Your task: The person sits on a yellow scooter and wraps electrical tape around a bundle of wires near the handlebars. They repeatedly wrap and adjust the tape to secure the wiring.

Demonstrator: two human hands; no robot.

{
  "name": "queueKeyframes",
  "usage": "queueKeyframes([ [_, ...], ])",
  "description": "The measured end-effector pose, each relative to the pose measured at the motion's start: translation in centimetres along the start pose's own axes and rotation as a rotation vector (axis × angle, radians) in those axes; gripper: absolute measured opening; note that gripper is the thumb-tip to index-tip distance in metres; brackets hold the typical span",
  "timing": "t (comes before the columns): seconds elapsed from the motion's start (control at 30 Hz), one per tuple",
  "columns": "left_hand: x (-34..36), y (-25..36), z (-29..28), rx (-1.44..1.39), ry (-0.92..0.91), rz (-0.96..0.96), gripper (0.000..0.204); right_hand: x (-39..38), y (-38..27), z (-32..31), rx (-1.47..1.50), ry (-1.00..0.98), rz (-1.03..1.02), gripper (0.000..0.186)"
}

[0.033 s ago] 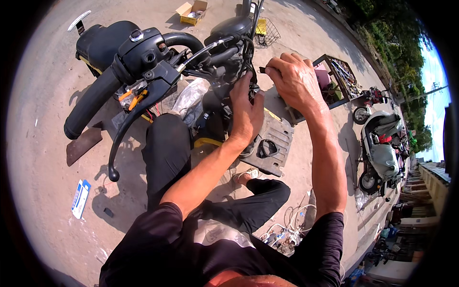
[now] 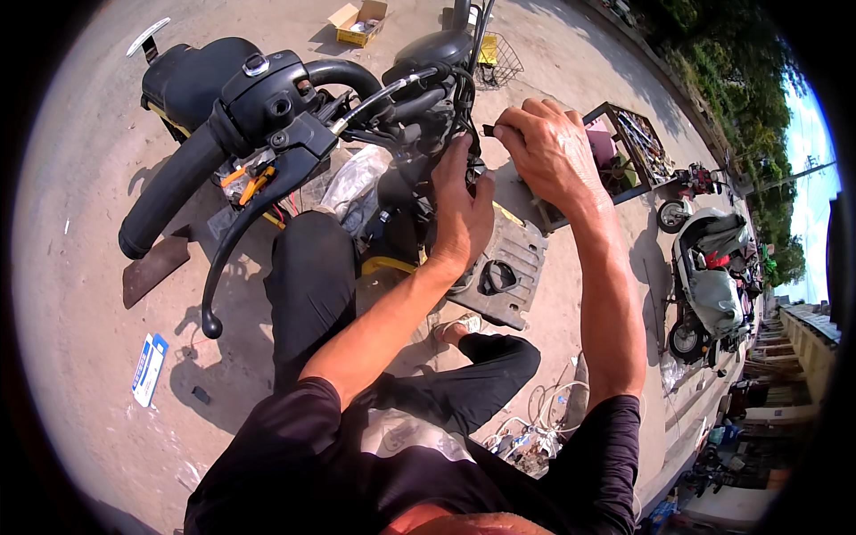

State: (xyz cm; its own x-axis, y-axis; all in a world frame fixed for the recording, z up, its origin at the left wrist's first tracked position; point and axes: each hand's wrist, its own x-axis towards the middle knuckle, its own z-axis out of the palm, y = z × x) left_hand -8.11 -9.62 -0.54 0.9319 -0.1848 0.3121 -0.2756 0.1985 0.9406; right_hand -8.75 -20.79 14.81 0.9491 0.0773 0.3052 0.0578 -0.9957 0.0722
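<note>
A scooter stands before me, its black handlebar grip (image 2: pixel 178 192) and brake lever (image 2: pixel 234 245) reaching to the left. At the dark front column, below a bundle of black cables (image 2: pixel 462 94), my left hand (image 2: pixel 459 214) has its thumb and fingers closed around a dark part, mostly hidden by the fingers. To the right and slightly higher, my right hand (image 2: pixel 548 147) is held in a pinch. From its fingertips sticks a small black piece (image 2: pixel 489 131), apart from the column. Its exact kind is too small to tell.
A grey footboard panel (image 2: pixel 517 290) with a black cable loop is behind my hands. A metal tool cart (image 2: pixel 642 183) stands to the right, a white scooter (image 2: pixel 713 276) beyond it. Orange-handled pliers (image 2: pixel 257 185) lie under the handlebar. White cables (image 2: pixel 544 419) lie near my foot.
</note>
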Motion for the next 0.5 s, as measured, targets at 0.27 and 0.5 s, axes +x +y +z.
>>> queueKeyframes([
  [0.27, 1.2, 1.5, -0.4, -0.164, 0.082, -0.173, 0.052, 0.3, -0.2, -0.1, 0.004, -0.064, 0.027, 0.022],
  [0.5, 2.0, 0.4, -0.2, 0.013, 0.191, -0.042, 0.038, 1.0, -0.9, -0.1, -0.001, -0.113, 0.031, 0.026],
])
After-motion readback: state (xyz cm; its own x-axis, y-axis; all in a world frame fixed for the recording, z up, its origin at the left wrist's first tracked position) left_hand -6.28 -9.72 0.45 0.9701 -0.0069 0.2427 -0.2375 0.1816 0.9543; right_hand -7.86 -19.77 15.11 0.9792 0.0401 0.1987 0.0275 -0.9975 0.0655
